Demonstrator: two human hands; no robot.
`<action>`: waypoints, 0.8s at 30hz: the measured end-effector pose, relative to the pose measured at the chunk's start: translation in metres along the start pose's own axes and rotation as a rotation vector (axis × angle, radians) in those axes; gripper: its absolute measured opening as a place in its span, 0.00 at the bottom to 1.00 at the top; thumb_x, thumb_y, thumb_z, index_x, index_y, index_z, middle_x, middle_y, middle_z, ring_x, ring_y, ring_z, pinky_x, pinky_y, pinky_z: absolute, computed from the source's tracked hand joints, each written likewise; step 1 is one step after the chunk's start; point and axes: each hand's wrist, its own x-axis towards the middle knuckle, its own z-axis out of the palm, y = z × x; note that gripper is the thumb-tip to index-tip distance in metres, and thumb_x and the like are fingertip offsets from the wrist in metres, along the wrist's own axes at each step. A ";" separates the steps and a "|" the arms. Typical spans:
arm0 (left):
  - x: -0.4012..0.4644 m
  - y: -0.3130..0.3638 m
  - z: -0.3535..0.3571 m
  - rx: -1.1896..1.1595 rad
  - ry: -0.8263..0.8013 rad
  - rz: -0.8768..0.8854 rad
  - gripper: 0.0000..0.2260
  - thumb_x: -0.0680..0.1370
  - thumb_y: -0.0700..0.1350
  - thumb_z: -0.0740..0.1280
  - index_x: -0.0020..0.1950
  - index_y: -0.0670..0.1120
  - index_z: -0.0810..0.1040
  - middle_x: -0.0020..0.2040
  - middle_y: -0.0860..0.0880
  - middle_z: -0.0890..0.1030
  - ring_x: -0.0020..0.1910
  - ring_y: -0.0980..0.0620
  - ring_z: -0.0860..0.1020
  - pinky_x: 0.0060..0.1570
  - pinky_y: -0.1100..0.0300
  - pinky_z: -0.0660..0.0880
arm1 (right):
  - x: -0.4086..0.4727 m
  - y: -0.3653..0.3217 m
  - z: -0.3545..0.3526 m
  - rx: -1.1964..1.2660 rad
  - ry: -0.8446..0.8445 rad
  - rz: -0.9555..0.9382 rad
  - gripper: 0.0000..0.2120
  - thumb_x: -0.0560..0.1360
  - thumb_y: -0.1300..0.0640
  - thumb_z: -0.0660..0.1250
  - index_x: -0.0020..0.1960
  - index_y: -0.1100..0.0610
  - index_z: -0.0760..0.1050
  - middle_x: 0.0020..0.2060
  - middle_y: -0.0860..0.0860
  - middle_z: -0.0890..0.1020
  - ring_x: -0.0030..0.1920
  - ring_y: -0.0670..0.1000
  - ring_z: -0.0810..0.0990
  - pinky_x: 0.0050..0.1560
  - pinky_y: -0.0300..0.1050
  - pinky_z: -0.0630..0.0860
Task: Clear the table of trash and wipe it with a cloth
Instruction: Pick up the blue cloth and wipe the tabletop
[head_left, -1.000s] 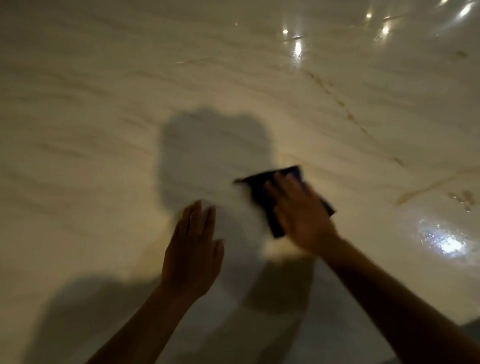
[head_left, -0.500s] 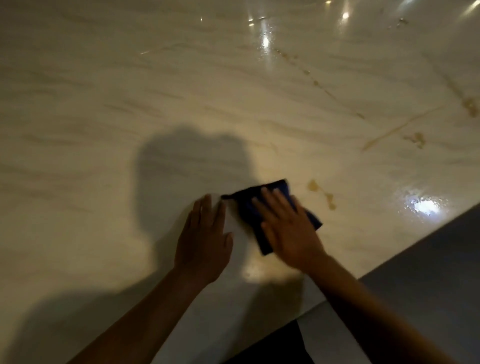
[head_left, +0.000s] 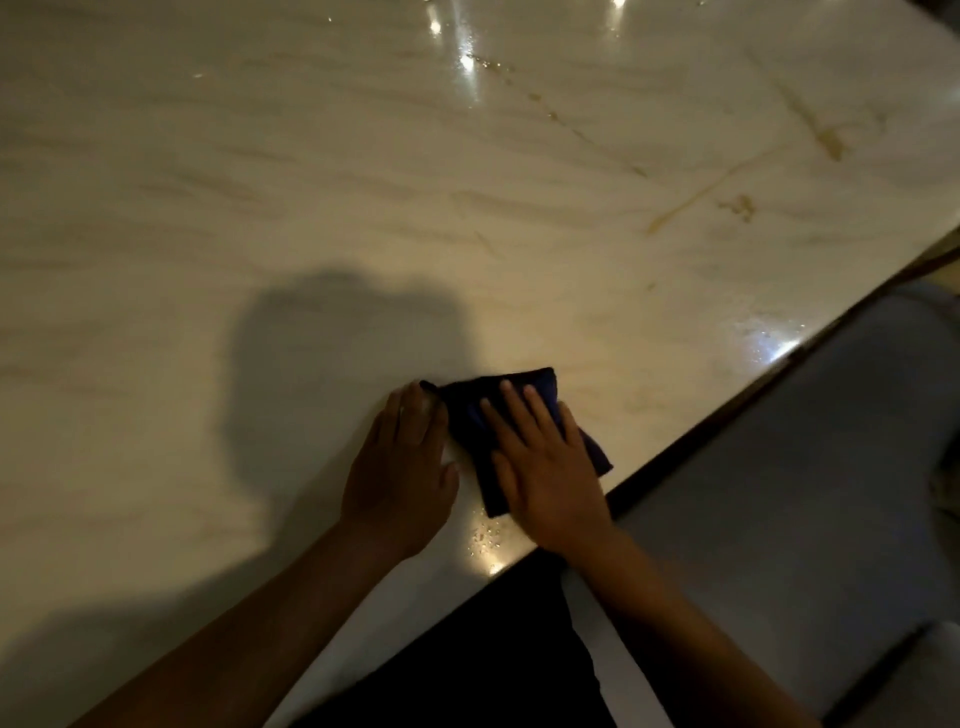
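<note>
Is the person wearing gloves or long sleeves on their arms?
No. The left hand and right hand are bare, with no gloves, and no rings or watch show. Both forearms are bare too; no sleeves reach into view. The light is dim.

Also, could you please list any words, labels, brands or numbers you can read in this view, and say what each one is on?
None: no text shows anywhere.
The dark blue cloth under the right hand bears no visible label.
The marble table, where the left hand rests, shows only veins, brownish marks and glare.
</note>
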 end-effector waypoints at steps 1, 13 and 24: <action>-0.002 0.002 0.000 0.003 0.003 0.006 0.31 0.78 0.54 0.64 0.78 0.42 0.63 0.78 0.36 0.61 0.76 0.35 0.62 0.72 0.44 0.64 | -0.004 0.019 -0.003 -0.012 0.010 -0.016 0.26 0.82 0.48 0.51 0.79 0.49 0.55 0.79 0.51 0.54 0.79 0.55 0.50 0.76 0.59 0.50; -0.017 0.042 0.003 -0.031 -0.081 0.114 0.33 0.80 0.54 0.61 0.81 0.45 0.54 0.81 0.38 0.51 0.79 0.37 0.52 0.76 0.46 0.53 | -0.016 0.038 -0.002 -0.027 0.165 0.425 0.28 0.79 0.48 0.51 0.78 0.54 0.60 0.78 0.57 0.59 0.77 0.61 0.57 0.73 0.63 0.58; -0.016 0.049 0.010 -0.035 -0.057 0.116 0.33 0.81 0.54 0.57 0.82 0.47 0.46 0.82 0.41 0.44 0.80 0.39 0.45 0.77 0.47 0.48 | -0.011 0.158 -0.034 -0.050 0.097 0.604 0.28 0.82 0.46 0.47 0.80 0.52 0.53 0.79 0.56 0.54 0.78 0.59 0.53 0.75 0.62 0.54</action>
